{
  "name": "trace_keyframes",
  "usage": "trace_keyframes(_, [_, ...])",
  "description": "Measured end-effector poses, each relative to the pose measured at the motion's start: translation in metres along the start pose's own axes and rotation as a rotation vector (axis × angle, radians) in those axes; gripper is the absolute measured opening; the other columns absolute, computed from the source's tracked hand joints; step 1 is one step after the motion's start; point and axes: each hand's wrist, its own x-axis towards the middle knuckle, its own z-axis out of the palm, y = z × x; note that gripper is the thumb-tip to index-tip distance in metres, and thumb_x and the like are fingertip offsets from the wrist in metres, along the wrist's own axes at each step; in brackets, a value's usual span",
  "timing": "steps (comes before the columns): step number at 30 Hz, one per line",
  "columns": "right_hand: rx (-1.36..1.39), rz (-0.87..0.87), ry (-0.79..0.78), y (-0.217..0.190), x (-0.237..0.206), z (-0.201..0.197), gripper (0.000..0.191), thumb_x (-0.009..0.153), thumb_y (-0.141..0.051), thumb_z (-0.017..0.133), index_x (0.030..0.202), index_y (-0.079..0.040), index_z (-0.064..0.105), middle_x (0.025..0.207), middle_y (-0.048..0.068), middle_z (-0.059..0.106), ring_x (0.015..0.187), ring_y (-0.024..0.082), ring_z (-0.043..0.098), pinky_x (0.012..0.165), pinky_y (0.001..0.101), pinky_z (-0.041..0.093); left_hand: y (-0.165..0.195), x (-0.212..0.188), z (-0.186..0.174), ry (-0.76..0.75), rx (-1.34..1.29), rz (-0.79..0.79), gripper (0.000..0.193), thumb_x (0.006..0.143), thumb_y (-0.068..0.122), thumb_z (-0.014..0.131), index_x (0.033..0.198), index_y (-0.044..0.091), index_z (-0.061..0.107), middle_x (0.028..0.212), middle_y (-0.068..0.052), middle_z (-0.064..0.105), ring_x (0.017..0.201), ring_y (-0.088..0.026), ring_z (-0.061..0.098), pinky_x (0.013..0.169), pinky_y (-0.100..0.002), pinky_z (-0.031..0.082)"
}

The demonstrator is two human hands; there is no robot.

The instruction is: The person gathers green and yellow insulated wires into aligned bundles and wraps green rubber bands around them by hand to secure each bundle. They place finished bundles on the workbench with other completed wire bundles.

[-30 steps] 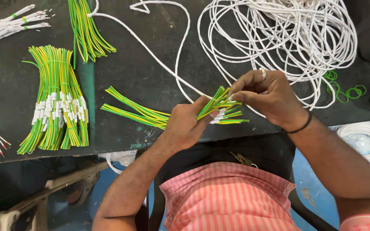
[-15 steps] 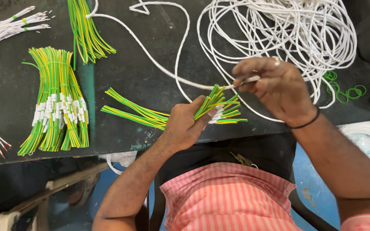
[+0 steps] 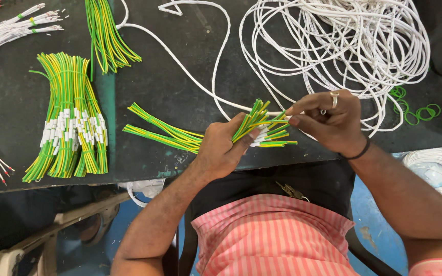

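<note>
My left hand (image 3: 224,148) grips a bundle of short green-and-yellow wires (image 3: 170,134) near the front edge of the dark table (image 3: 180,82); the wire ends fan out to the right of its fingers. My right hand (image 3: 331,122), with a ring and a dark wristband, pinches the tip of one wire of that fan between thumb and forefinger. A long white cable (image 3: 200,76) runs across the table just behind both hands.
A bunch of green-and-yellow wires with white sleeves (image 3: 72,125) lies at the left, and a plain green-and-yellow bundle (image 3: 106,38) further back. A big white cable coil (image 3: 344,46) fills the back right. White wires (image 3: 6,30) lie far left, green rubber bands (image 3: 415,110) at the right.
My right hand lifted away from the fan of wire ends, then came back down and now pinches a wire tip. My left hand and the bundle have barely moved.
</note>
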Motion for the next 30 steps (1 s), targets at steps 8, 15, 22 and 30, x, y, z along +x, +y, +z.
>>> trace_keyframes(8, [-0.114, -0.184, -0.008, -0.031, 0.010, 0.003, 0.020, 0.085, 0.002, 0.083, 0.103, -0.004, 0.075, 0.092, 0.008, 0.065, 0.065, 0.004, 0.049, 0.052, 0.0202, 0.032, 0.000, 0.000, 0.002, 0.046, 0.045, 0.023, 0.025, 0.104, 0.028, 0.061, 0.111, 0.004, 0.064, 0.064, -0.015, 0.062, 0.061, -0.035, 0.068, 0.056, -0.042, 0.047])
trace_keyframes(15, [-0.108, -0.209, -0.079, -0.046, 0.012, -0.001, 0.020, 0.088, 0.004, 0.079, 0.106, -0.004, 0.075, 0.099, 0.011, 0.071, 0.075, 0.010, 0.067, 0.057, 0.0205, 0.049, -0.003, -0.001, 0.003, 0.075, 0.022, 0.080, 0.023, 0.105, 0.025, 0.061, 0.111, 0.004, 0.063, 0.072, -0.016, 0.066, 0.068, -0.036, 0.070, 0.059, -0.042, 0.049])
trace_keyframes(22, [-0.242, -0.181, -0.053, -0.046, 0.016, 0.006, 0.019, 0.082, -0.003, 0.087, 0.097, -0.005, 0.075, 0.090, 0.004, 0.069, 0.066, 0.007, 0.058, 0.054, 0.0230, 0.040, -0.005, -0.001, 0.005, 0.028, 0.132, 0.103, 0.023, 0.103, 0.027, 0.063, 0.110, 0.006, 0.063, 0.071, -0.017, 0.066, 0.071, -0.038, 0.070, 0.060, -0.045, 0.050])
trace_keyframes(30, [-0.199, -0.008, -0.298, -0.032, 0.027, 0.014, 0.014, 0.080, -0.004, 0.078, 0.095, -0.004, 0.076, 0.091, 0.002, 0.064, 0.056, 0.005, 0.047, 0.050, 0.0243, 0.037, -0.004, 0.000, 0.007, -0.015, 0.180, 0.185, 0.022, 0.102, 0.027, 0.063, 0.113, 0.009, 0.067, 0.076, -0.016, 0.069, 0.072, -0.037, 0.070, 0.062, -0.046, 0.051])
